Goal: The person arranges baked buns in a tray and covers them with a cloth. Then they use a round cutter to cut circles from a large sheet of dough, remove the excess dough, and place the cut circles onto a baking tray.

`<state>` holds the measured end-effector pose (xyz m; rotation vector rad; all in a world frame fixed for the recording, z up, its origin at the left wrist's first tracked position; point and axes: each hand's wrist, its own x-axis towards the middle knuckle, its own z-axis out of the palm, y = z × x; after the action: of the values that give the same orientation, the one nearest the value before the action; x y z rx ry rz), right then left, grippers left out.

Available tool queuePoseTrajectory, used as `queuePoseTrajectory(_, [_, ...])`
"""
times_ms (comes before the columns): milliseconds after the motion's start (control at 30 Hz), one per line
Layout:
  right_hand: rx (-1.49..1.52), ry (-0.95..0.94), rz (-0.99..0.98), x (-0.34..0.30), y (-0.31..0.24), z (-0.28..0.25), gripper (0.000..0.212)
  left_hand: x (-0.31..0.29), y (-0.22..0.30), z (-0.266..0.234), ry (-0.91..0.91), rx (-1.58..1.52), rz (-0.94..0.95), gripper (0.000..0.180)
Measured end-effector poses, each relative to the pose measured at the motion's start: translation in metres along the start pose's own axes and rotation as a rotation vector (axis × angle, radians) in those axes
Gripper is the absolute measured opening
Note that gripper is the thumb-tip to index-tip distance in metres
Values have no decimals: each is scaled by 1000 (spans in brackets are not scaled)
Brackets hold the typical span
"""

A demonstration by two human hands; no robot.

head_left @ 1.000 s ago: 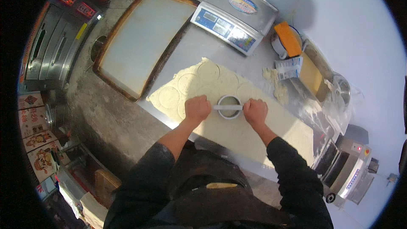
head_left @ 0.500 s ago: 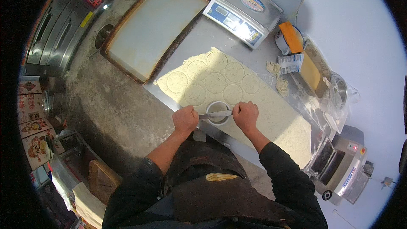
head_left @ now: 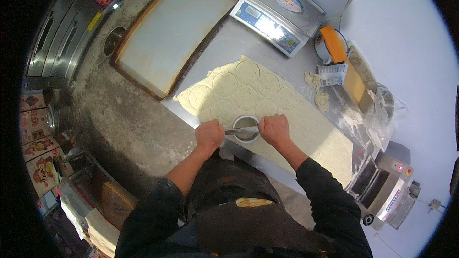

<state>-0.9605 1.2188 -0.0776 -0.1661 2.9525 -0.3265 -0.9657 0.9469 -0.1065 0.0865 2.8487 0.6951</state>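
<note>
A pale, speckled sheet of dough lies on the metal table, with several round outlines cut into its far left part. Near the sheet's front edge a white-rimmed ring cutter presses against the dough. Across its top runs a flat metal bar. My left hand is closed around the bar's left end, and my right hand grips its right end. Both fists sit on either side of the ring. Whether the bar is fixed to the ring or only lies over it, I cannot tell.
A large tray with browned rims stands at far left. Behind the dough is a scale. Dough scraps, a packet and a long tin crowd the right side, near a steel machine.
My right hand has shifted slightly left along the bar, closer to the ring. The ring cutter stays nearly in place, and the whole view has shifted a little.
</note>
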Motion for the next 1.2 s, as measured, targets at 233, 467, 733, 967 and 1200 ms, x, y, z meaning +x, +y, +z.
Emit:
queuePoseTrajectory(233, [55, 44, -14, 0, 1, 17, 36, -8, -16, 14, -126, 22, 10, 27])
queuePoseTrajectory(467, [84, 140, 6, -37, -9, -26, 31, -27, 8, -32, -107, -45, 144, 33])
queuePoseTrajectory(733, [-47, 266, 293, -66, 112, -65, 30, 29, 144, 17, -378, 32, 431, 42])
queuePoseTrajectory(967, [-16, 358, 332, -44, 224, -64, 31, 76, 227, 92, -133, 82, 402, 40])
queuePoseTrajectory(1200, [94, 370, 261, -26, 250, -52, 30, 80, 247, 93, -177, 87, 123, 47])
